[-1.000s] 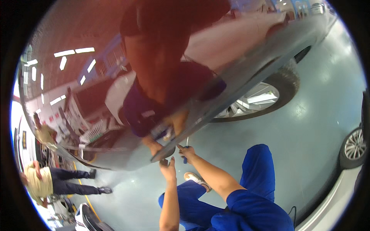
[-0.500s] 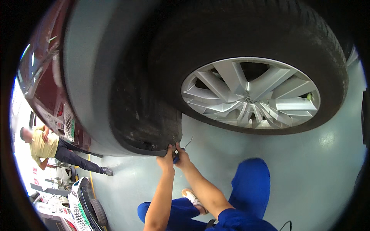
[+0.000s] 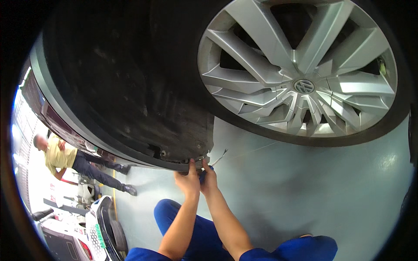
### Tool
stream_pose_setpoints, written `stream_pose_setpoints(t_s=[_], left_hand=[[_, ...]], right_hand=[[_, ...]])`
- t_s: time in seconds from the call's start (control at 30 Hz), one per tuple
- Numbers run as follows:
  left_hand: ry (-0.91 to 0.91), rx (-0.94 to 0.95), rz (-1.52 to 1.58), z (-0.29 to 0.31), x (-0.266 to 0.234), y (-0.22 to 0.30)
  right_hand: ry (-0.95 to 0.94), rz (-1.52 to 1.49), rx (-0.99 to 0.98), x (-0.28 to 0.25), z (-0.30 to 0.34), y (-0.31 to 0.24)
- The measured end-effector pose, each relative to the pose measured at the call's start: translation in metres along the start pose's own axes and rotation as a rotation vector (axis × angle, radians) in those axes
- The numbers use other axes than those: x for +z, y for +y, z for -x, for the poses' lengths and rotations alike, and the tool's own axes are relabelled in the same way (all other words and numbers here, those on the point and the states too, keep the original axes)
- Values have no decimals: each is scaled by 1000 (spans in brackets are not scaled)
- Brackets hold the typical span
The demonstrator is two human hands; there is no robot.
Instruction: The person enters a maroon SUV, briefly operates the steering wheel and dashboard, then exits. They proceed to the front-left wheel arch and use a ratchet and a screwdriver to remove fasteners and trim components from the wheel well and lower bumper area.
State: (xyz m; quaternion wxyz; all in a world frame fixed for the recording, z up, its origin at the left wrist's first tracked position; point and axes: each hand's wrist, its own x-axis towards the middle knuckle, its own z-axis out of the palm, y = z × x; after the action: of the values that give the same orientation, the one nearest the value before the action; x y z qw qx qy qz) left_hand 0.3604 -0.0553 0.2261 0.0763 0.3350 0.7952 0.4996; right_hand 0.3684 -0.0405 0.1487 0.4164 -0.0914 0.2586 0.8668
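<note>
My left hand [image 3: 188, 182] is closed on the lower end of the grey wheel arch trim [image 3: 176, 165], thumb on the top face, remaining fingers hidden beneath. Right beside it, my right hand [image 3: 209, 179] is closed around a small dark blue object [image 3: 203, 175], mostly covered by the fingers; its kind does not show. A thin light strand with a frayed dark tip [image 3: 221, 157] sticks out past the right fingers. Above both hands, the black wheel arch liner [image 3: 174, 122] ends in a worn lower edge with small holes.
A silver spoked wheel [image 3: 278, 93] with a black tyre [image 3: 278, 138] fills the upper right. At far left a person in a yellow shirt [image 3: 61, 153] stands with arms bent. Car parts, including a loose bumper [image 3: 102, 217], lie at lower left on the grey-green floor [image 3: 278, 187].
My view has moved closer to the wheel and the arch. Both hands remain at the trim's lower end, side by side. My knees have shifted in the picture.
</note>
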Motion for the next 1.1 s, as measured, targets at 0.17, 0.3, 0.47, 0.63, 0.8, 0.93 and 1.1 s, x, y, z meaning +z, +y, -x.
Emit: stream_pose_setpoints(t_s=[0.17, 0.3, 0.47, 0.63, 0.8, 0.93, 1.1], left_hand=[[-22, 95, -2, 9, -8, 7], [-8, 70, -94, 20, -19, 9], [-32, 228, -27, 12, -25, 20], [199, 290, -290, 10, -29, 33], [326, 485, -298, 4, 4, 24], [236, 430, -66, 4, 7, 5], [262, 551, -118, 1, 10, -7]], right_hand=[[-24, 25, -101, -5, 13, 8], [98, 30, -47, -28, 29, 13], [-175, -6, -8, -36, 14, 6], [-92, -11, -19, -26, 15, 7], [-3, -10, -72, -9, 21, 4], [-15, 14, -78, -5, 16, 1], [-60, 121, -81, -13, 12, -8]])
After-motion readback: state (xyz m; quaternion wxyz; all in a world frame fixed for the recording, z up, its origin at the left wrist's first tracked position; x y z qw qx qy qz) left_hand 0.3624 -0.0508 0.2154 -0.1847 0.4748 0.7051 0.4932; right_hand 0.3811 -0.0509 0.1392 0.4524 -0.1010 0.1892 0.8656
